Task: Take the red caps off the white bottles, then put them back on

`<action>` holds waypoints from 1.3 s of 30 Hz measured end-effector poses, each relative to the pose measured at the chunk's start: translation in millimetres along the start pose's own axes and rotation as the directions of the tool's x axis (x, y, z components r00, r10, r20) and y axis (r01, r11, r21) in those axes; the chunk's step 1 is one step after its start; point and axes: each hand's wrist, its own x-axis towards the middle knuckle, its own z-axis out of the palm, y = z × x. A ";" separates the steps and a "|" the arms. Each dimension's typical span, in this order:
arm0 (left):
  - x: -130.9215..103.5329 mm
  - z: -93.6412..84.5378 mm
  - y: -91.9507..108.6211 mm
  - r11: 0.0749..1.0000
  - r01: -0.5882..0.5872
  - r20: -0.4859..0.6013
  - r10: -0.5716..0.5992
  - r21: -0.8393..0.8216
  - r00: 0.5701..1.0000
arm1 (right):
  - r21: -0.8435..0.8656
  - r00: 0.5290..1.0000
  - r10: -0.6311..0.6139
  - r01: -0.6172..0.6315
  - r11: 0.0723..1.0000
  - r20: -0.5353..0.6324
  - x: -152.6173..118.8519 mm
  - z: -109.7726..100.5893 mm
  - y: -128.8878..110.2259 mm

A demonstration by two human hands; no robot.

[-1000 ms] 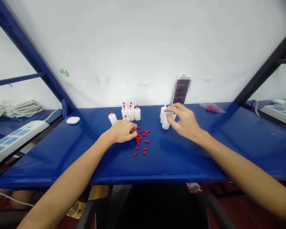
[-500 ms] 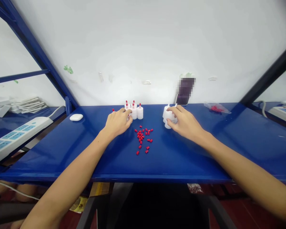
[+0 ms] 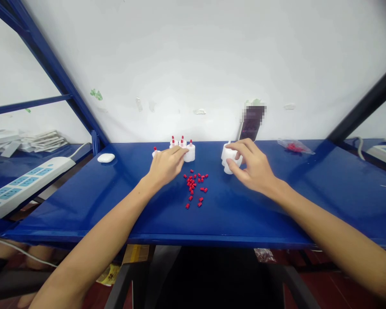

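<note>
While the left hand [image 3: 167,165] is resting with curled fingers at the capped bottles [image 3: 189,154], the right hand [image 3: 255,165] is arching around the uncapped bottles [image 3: 229,169], thumb and fingers parted; whether either is gripping one, I cannot tell. Loose caps [image 3: 191,185] are lying between, nearer the tabletop's [image 3: 231,219] front edge. Keeping bottles upright and fingers off neighbouring spouts is probably serving best. No brand, label or writing is showing legibly.

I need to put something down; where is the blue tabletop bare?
Bare: between the small white case and the left hand, and between the plastic bag and the right forearm. Crowded: red-capped bottles by the left hand, white bottles by the right hand, loose red caps between.
</note>
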 end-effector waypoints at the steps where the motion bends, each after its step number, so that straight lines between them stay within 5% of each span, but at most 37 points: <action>1: -0.7 1.5 5.9 0.996 -0.069 -0.033 0.067 -0.057 0.997 | 0.083 0.999 -0.032 0.028 0.996 0.042 -1.2 2.4 -2.5; 6: -3.6 8.9 34.8 0.941 -0.273 -0.082 0.262 -0.200 0.962 | 0.519 0.962 -0.095 -0.054 0.853 0.256 -4.5 20.7 -13.6; 11: -3.0 10.7 42.5 0.956 -0.265 0.086 0.277 -0.129 0.957 | 0.619 0.923 0.023 -0.276 0.735 0.384 -4.7 26.3 -20.0; 17: -0.6 11.2 48.2 0.963 -0.256 0.218 0.268 -0.083 0.938 | 0.759 0.864 0.032 -0.458 0.462 0.502 -6.2 28.7 -31.4; 24: 3.0 12.3 64.7 0.979 -0.177 0.304 0.198 -0.096 0.932 | 0.631 0.911 0.149 -0.377 0.678 0.385 -8.6 32.7 -33.9; 31: 5.0 9.9 75.2 0.982 -0.136 0.287 0.168 -0.128 0.943 | 0.579 0.962 0.129 -0.250 0.776 0.241 -6.6 29.4 -44.4; 36: 7.5 -2.3 38.0 0.992 0.121 0.281 -0.126 0.034 0.951 | 0.508 0.985 0.164 -0.113 0.854 -0.056 -4.7 13.5 -28.4; 39: 5.8 -9.0 10.4 0.994 0.107 0.296 -0.104 0.005 0.949 | 0.367 0.984 0.067 -0.002 0.930 -0.165 1.1 1.0 -2.7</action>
